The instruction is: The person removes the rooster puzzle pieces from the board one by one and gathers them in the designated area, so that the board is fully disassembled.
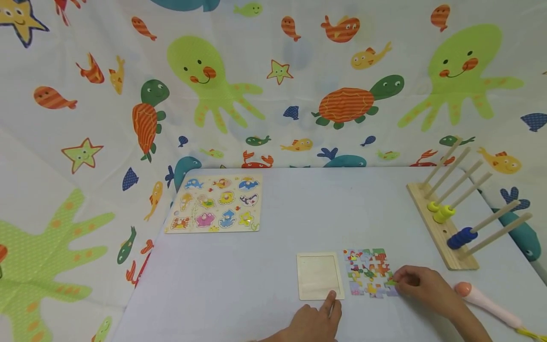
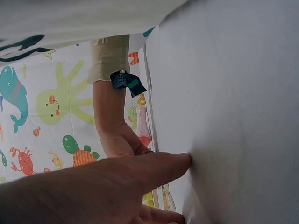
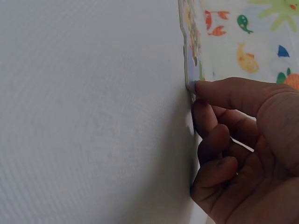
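A small jigsaw puzzle (image 1: 368, 271) with a colourful sea picture lies on the white table, its pieces loosely fitted with gaps between some of them. My right hand (image 1: 420, 287) is at its right edge, thumb and curled index finger pinching a jigsaw piece (image 3: 192, 85) at the border. The other fingers of that hand curl against the tabletop in the right wrist view. Just left of the puzzle lies a shallow wooden tray (image 1: 318, 275) with a raised rim and nothing in it. The extended index finger of my left hand (image 1: 315, 323) touches the tray's lower right corner.
A peg board puzzle (image 1: 213, 204) with sea animals lies at the back left. On the right stands a wooden counting rack (image 1: 444, 228) with yellow and blue rings on its rods. A pink stick toy (image 1: 491, 306) lies beyond my right forearm. A patterned cloth (image 1: 273, 95) hangs behind.
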